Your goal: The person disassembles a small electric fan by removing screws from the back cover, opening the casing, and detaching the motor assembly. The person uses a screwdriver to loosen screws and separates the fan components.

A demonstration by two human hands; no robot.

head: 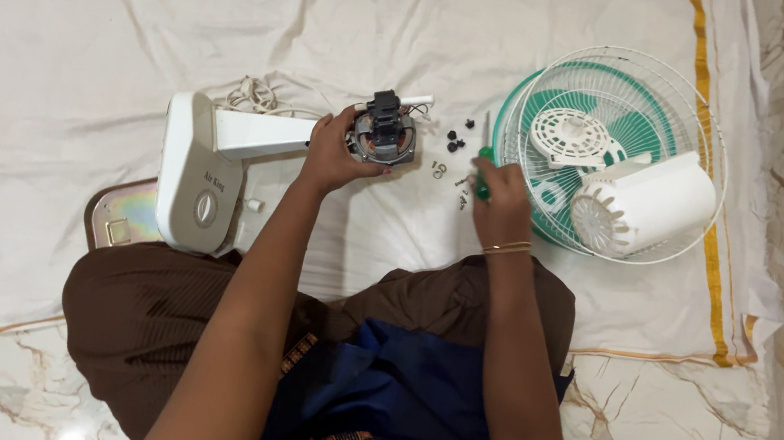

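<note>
On the white sheet [84, 28]: fan stripped for repair.
Left hand [332, 154] grips the bare motor [383, 135]; right hand [501, 199] clasps a green screwdriver [484, 167] (loose screws [458, 143] between them).

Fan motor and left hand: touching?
Touching. The head view shows the left hand wrapped around the side of the fan motor, fingers on its rim with no gap. The right hand holds a green screwdriver apart from it.
</note>
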